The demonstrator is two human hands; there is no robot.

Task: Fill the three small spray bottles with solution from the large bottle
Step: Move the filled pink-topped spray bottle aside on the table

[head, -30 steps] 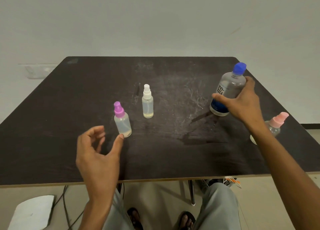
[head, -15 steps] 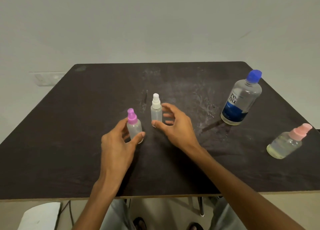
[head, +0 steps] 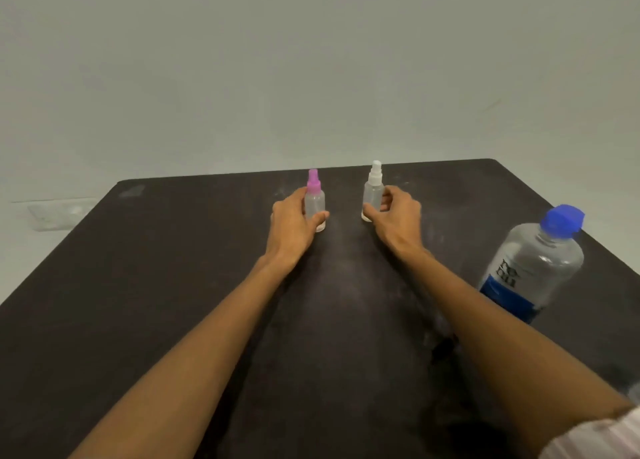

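Observation:
Far across the dark table (head: pixel 173 285), my left hand (head: pixel 292 226) is wrapped around the small clear spray bottle with the purple cap (head: pixel 314 199), which stands upright. My right hand (head: pixel 394 218) grips the small spray bottle with the white cap (head: pixel 373 192), also upright. The large clear bottle (head: pixel 530 268) with a blue cap and blue label stands on the right, apart from both hands. The pink-capped bottle is out of view.
A pale wall rises behind the table's far edge. A wall socket plate (head: pixel 55 213) shows at the left, beyond the table's left edge. A striped sleeve (head: pixel 599 438) covers my right upper arm.
My right hand left the large bottle and took the white-capped bottle; my left hand closed on the purple-capped one. Both small bottles have moved farther away across the table.

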